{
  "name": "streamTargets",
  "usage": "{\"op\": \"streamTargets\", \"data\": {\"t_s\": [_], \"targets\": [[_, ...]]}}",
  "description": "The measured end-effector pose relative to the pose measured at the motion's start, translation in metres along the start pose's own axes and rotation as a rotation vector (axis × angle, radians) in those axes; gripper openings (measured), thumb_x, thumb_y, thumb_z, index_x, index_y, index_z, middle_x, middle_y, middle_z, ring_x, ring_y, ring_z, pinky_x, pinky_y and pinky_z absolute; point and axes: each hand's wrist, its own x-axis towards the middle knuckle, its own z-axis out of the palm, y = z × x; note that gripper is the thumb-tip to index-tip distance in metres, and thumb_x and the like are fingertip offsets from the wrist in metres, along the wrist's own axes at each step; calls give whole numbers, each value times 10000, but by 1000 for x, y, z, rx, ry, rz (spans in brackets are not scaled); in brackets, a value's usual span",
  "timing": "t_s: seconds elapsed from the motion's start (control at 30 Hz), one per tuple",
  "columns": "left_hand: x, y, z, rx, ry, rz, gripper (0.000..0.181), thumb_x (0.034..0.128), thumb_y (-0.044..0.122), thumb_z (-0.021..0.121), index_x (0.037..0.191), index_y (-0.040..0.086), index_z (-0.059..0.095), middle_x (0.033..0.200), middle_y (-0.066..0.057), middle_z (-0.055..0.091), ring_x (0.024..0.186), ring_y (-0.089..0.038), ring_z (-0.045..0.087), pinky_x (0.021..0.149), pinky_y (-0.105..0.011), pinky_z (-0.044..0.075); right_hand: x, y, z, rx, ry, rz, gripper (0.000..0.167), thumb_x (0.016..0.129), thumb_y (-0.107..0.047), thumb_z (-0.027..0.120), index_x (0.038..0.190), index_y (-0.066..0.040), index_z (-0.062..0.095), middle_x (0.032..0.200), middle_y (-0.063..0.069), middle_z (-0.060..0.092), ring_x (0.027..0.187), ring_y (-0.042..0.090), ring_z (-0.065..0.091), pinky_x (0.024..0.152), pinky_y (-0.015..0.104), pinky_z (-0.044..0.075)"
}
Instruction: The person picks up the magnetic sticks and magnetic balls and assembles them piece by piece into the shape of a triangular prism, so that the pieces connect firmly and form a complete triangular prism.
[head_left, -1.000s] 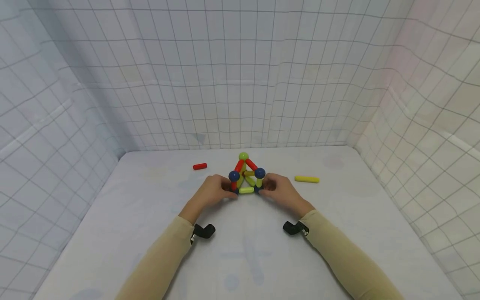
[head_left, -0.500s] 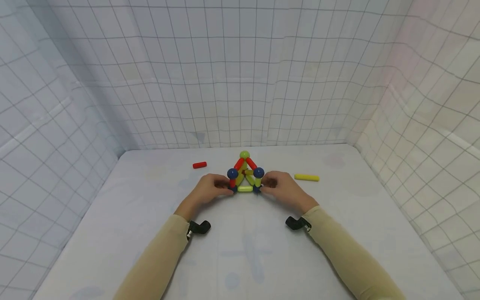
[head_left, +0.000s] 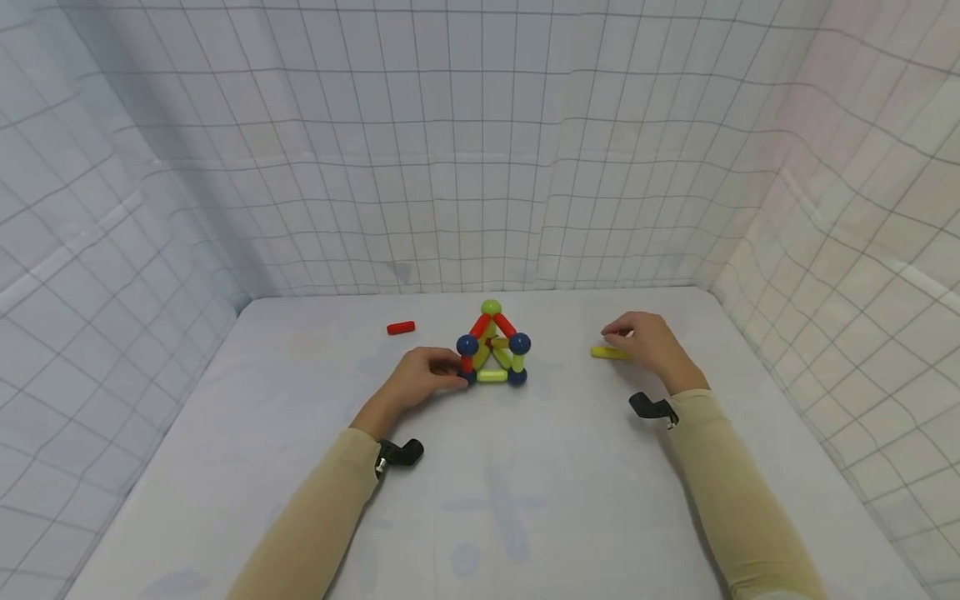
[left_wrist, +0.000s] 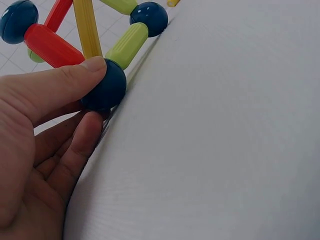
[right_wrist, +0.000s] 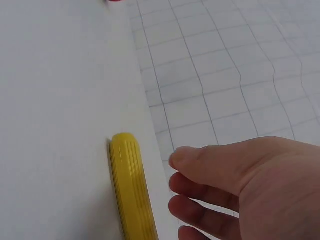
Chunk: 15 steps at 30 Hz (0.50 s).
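A frame of magnetic rods and balls point(head_left: 492, 376) stands on the table, a green ball point(head_left: 491, 307) at its top and blue balls at its near corners. My left hand point(head_left: 415, 381) pinches the lower left blue ball point(left_wrist: 111, 90) between thumb and fingers; a red rod point(left_wrist: 52, 45), a yellow rod point(left_wrist: 87, 27) and a light green rod point(left_wrist: 128, 46) meet there. To the right, my right hand point(head_left: 651, 343) hovers over a loose yellow rod point(head_left: 609, 352), covering its right end in the head view. In the right wrist view its loosely bent fingers are apart from the rod.
A short red rod point(head_left: 401, 328) lies on the table point(head_left: 555, 492) behind my left hand. Gridded white cloth point(head_left: 480, 167) walls the table at the back and on both sides.
My right hand has left the frame's lower right ball and moved right to the yellow rod. The left hand keeps its hold, and the frame stays nearly in place.
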Motion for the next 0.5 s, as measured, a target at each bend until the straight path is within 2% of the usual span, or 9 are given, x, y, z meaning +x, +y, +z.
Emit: {"op": "streamTargets", "data": {"t_s": [0.23,0.5], "targets": [[0,2,1,-5,-4,1,376,895,240,913,1207,64,798,962,2,738,898,-203,669,859,-365,559,-4,13,-8,-29,-123,74,226,1046,-208,728,1199,-80,834,1282,174,740,1235,394,631,1031,560,513],[0,1,2,-7,6,2,376,892,224,915,1204,53,796,961,-2,740,896,-199,673,855,-359,563,-4,11,-9,-21,-189,101,274,1004,-191,766,1237,-54,811,1284,171,738,1235,394,628,1061,589,489]]}}
